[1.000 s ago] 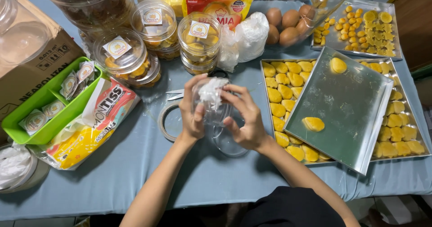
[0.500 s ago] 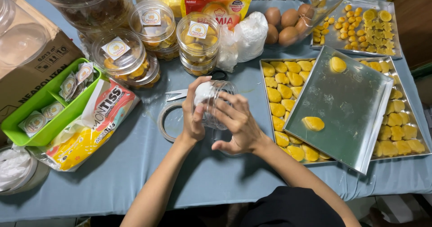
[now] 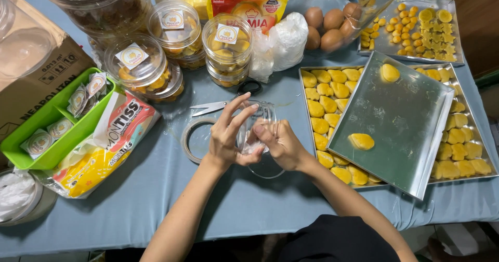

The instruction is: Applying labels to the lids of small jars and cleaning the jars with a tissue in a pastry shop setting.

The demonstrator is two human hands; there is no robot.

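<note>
Bench [image 3: 156, 210]: covered with a blue cloth, everything is laid on it.
Trays [image 3: 400, 122]: set at the right, yellow cookies held in rows; one shiny tray is laid tilted across another.
Tub [image 3: 257, 129]: clear plastic, held up at the middle between both hands, white tissue seen inside.
Left hand [image 3: 228, 137]: fingers spread, pressed on the tub's left side.
Right hand [image 3: 283, 142]: curled round the tub's right side.
Scissors [image 3: 223, 103]: just beyond the hands.

We see a clear glossy plastic jar [image 3: 257, 124], shiny brushed metal tray [image 3: 400, 122] right, matt blue cloth on table [image 3: 156, 199], glossy green plastic basket [image 3: 31, 155] left.
</note>
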